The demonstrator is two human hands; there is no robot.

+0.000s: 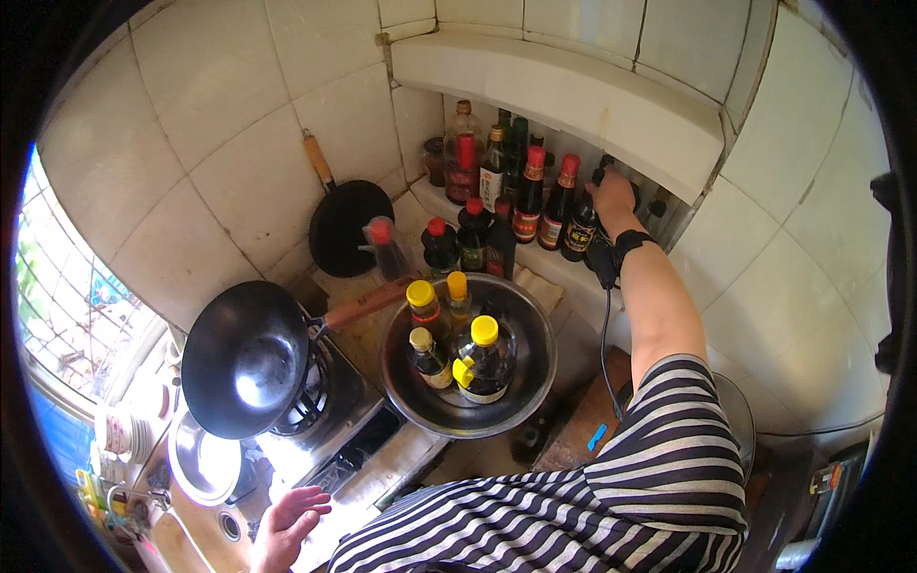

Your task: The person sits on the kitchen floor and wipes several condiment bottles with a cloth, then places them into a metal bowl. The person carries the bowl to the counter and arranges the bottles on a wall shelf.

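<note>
My right hand (pixel 615 195) reaches to the right end of a ledge and is at the neck of a dark bottle; its fingers are partly hidden, so its hold is unclear. Left of it stand a dark labelled bottle (pixel 579 233) and red-capped sauce bottles (pixel 530 197). My left hand (pixel 292 521), fingers apart and empty, is low over the counter edge near the gas stove (pixel 344 430). A steel basin (pixel 469 427) in the middle holds several bottles: a large yellow-capped one (pixel 494 362), a smaller dark one (pixel 430 365) and two others with yellow caps.
A black wok (pixel 247 358) rests tilted on the stove, its wooden handle pointing towards the basin. A black pan (pixel 351 229) leans on the tiled wall. More red-capped bottles (pixel 473 236) stand behind the basin. A metal bowl (pixel 206 458) is by the sink. A black cord (pixel 605 358) hangs beside my right arm.
</note>
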